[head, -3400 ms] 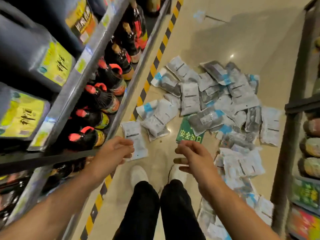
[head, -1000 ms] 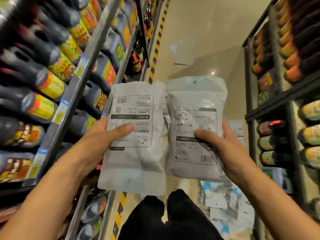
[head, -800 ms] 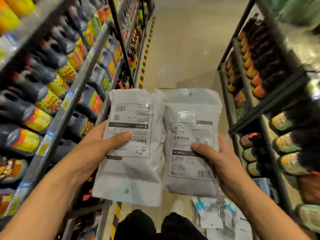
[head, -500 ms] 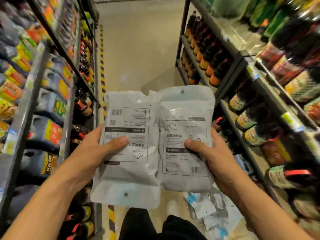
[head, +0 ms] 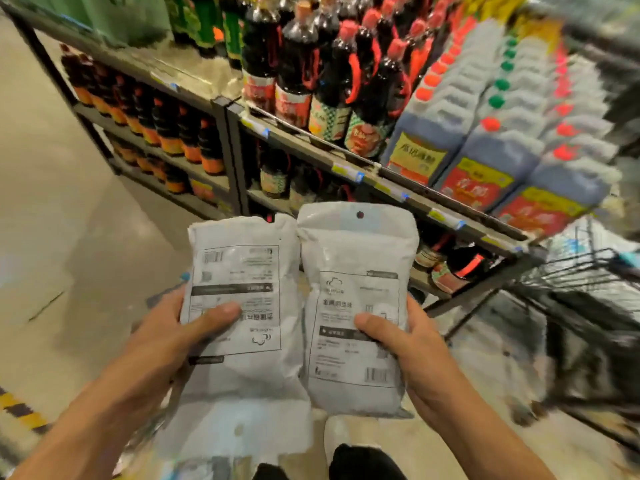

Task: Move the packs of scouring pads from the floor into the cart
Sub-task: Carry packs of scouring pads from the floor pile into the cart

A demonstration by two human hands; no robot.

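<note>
I hold two grey-white packs of scouring pads side by side at chest height. My left hand grips the left pack, its label upside down, thumb across the front. My right hand grips the right pack, label upright, hang hole at the top. A black wire cart stands blurred at the right edge, beyond my right hand. The pile of packs on the floor is out of view.
A dark metal shelf rack with sauce bottles and large jugs runs across the view ahead. Beige floor opens to the left. Yellow-black floor tape shows at lower left. My shoes are below the packs.
My view has swung right: the aisle has slid off to the left, the right-hand shelf now fills the frame and the cart has appeared. Both hands keep their packs.
</note>
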